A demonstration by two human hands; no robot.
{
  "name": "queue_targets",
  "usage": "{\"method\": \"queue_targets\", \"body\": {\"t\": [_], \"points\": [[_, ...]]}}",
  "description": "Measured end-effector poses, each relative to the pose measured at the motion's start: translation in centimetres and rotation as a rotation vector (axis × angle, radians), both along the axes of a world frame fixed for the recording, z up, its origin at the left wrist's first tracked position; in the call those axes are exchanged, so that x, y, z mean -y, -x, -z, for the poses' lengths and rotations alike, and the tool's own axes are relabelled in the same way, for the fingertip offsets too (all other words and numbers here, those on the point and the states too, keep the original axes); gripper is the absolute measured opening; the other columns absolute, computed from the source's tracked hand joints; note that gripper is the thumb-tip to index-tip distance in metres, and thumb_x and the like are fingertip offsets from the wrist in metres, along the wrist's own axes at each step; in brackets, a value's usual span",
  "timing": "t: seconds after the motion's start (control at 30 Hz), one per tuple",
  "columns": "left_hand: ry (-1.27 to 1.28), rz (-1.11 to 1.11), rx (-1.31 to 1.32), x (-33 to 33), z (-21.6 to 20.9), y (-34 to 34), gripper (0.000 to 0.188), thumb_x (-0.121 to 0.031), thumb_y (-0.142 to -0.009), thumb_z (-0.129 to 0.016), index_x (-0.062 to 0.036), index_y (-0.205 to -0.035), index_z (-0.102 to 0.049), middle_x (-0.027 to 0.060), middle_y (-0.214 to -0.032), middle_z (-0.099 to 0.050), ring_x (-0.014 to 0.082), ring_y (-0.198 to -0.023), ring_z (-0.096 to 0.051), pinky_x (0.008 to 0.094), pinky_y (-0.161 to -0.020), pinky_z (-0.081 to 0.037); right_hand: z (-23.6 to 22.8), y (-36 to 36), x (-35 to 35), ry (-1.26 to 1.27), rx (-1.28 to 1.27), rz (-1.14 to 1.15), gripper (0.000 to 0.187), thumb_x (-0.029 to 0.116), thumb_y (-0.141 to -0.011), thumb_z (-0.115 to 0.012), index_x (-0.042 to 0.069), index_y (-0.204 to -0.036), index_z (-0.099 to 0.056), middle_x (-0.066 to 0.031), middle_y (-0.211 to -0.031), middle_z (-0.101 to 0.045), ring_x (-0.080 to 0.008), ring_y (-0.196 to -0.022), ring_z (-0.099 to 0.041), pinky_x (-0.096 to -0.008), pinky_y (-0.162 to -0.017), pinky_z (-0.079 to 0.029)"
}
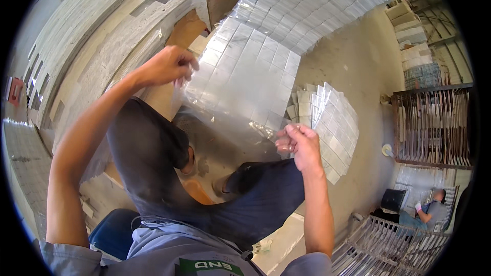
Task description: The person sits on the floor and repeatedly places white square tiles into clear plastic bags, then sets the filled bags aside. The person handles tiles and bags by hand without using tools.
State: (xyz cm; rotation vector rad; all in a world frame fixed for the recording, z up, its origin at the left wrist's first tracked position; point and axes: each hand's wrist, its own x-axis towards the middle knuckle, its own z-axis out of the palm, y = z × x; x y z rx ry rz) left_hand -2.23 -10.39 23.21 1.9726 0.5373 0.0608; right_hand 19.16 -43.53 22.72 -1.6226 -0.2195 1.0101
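Dusty workshop floor (358,66) all round. Nearest: dark trousers (146,158), knees apart. Right hand (303,147): fingers pinched on clear film (220,122). Left hand (174,66): fingers curled at film's left edge, blurred, can't tell if gripping. Film spans between hands, by near edge of pale tile sheet (245,56). Fanned tile sheets (337,128) to its right. Beyond: long tile stack (317,7). Far right: slab rack (434,129), co-worker (436,212).
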Motion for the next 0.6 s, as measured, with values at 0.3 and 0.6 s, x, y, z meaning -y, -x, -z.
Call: {"method": "queue_targets", "body": {"t": [0.3, 0.6], "points": [[0.107, -0.200, -0.004, -6.8, 5.0, -9.4, 0.025, 0.000, -0.077, -0.052, 0.0040, -0.097, -0.065, 0.0121, -0.078, -0.068, 0.0173, -0.064, -0.067, 0.0293, -0.057, -0.054, 3.9, -8.4, -7.0, -0.013, 0.103, 0.085, 0.022, 0.020, -0.090, -0.063, -0.002, -0.096, -0.063, -0.0104, -0.083, -0.065, -0.0190, -0.072, -0.065, -0.0309, -0.066, -0.055], [0.518, -0.457, 0.165, -11.5, 8.1, -15.5, 0.020, 0.001, -0.075, -0.068, 0.0032, -0.095, -0.065, 0.0105, -0.078, -0.067, 0.0152, -0.060, -0.065, 0.0267, -0.055, -0.055, 7.8, -14.6, -11.7, -0.001, 0.236, 0.245, 0.016, 0.014, -0.084, -0.069, -0.001, -0.091, -0.065, -0.0037, -0.073, -0.062, -0.0110, -0.061, -0.056, -0.0240, -0.054, -0.043]]}}
